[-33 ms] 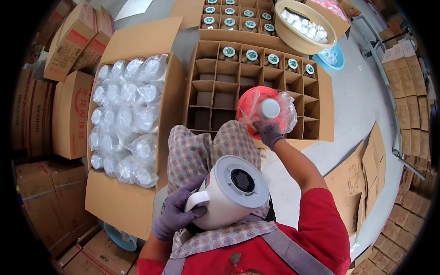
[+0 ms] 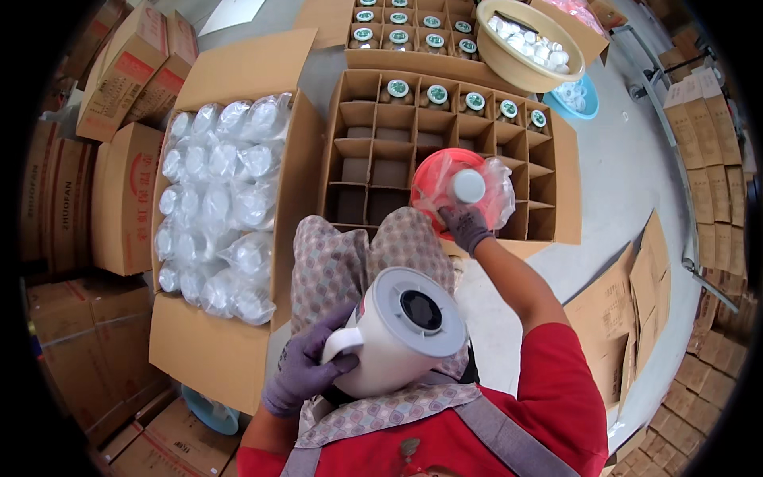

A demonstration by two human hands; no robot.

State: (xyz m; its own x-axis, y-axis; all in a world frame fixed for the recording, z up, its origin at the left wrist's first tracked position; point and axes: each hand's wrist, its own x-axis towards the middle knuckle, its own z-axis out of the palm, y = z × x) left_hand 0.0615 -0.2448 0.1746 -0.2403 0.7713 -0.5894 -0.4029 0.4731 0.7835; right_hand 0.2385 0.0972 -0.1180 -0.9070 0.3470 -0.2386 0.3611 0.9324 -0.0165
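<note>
My left hand (image 2: 306,370), in a purple-grey glove, is closed round the handle of a white jug-like vessel (image 2: 389,374) resting in my lap. Its upward end is a grey disc with a dark round centre. Stretched forward, my gloved right hand (image 2: 466,226) is bent at the near side of a red basin (image 2: 427,171). In that basin are clear plastic film (image 2: 501,195) and a round white-topped thing (image 2: 468,186). The right fingertips are partly hidden against the film, so what they grip cannot be made out. The basin sits over a divided carton (image 2: 566,183).
Several green-lidded jars (image 2: 436,96) stand along the carton's far row. To the left is an open carton (image 2: 208,350) with bagged clear containers (image 2: 218,203). A beige basin (image 2: 509,67) of white caps and a blue basin (image 2: 588,102) are far right. Flattened cardboard (image 2: 596,318) lies right.
</note>
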